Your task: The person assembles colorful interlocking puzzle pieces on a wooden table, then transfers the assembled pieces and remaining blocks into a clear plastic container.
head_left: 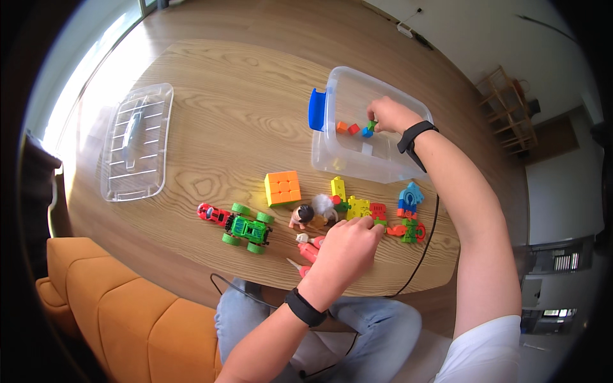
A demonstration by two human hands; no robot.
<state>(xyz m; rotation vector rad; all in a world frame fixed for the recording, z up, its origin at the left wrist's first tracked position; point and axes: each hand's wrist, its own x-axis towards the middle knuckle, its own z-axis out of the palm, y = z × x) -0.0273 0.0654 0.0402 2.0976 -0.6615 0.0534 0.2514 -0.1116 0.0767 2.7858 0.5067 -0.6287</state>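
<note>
Head view: at a wooden counter (223,127), the right hand (391,115) reaches into a clear plastic box (357,165). From where I stand, its grip is nearly closed — thumb and fingers seem to pinch a small green block (372,126) inside the box, just beside a blue block (367,133). The green block sits tilted, cube-like, showing no clear front or long axis. The left hand (350,246) is curled near a pink toy (308,253); I cannot tell whether it holds anything. The step looks like handling blocks — lowering or lifting, I can't say; next calls for a steady, careful pinch.
</note>
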